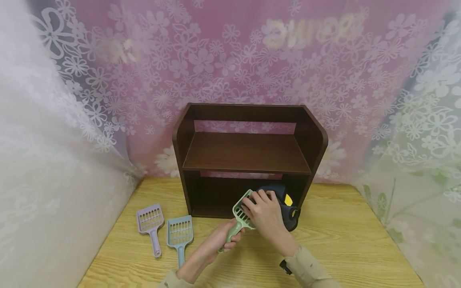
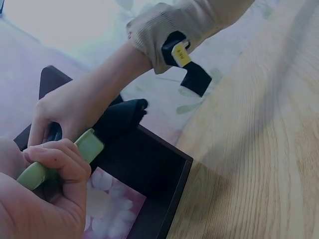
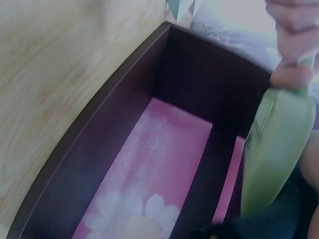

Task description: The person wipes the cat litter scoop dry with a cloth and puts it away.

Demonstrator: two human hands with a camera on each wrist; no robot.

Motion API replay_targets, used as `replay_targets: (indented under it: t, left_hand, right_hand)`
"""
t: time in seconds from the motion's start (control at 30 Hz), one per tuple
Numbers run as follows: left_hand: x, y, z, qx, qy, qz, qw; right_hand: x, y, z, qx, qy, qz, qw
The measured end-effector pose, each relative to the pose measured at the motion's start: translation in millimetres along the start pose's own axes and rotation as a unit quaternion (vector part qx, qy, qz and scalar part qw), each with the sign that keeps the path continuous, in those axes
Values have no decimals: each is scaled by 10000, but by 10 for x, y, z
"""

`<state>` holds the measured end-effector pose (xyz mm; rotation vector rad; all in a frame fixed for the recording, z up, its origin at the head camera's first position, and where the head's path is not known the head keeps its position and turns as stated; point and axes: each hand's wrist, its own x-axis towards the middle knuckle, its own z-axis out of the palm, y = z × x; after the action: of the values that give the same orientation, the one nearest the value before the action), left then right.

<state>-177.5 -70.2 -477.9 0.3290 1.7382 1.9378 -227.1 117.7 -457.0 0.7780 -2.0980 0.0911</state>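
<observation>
My left hand [image 1: 219, 236] grips the handle of a pale green litter scoop [image 1: 235, 229], its slotted head tilted upward. Over that head, my right hand [image 1: 265, 212] has its fingers curled onto a dark navy cloth [image 1: 289, 218] with a yellow patch. The cloth hangs off the right side of the hand and also shows in the left wrist view as a dark fold [image 2: 119, 118] beside the scoop. In the right wrist view, the green scoop head [image 3: 279, 149] stands close above the cloth. Part of the slots is hidden by the right fingers.
A dark brown two-tier shelf [image 1: 248, 152] stands just behind the hands. On the wooden table [image 1: 335, 240], a purple litter scoop [image 1: 154, 236] and a blue one [image 1: 181, 246] lie at the left. Floral curtains [image 1: 216, 60] enclose the back and sides.
</observation>
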Motion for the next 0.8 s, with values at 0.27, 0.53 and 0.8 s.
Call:
replay_targets:
  t: [0.27, 0.53, 0.8]
  left_hand:
    - [4, -19, 40, 498, 351, 90, 9981]
    - [8, -35, 62, 803, 401, 337, 9954]
    - [14, -42, 33, 863, 421, 328, 9948]
  right_hand:
    - [-4, 75, 33, -135, 233, 535, 9982]
    - [9, 116, 0, -289, 315, 1075, 9933]
    - [-70, -29, 64, 411, 26, 317, 9986]
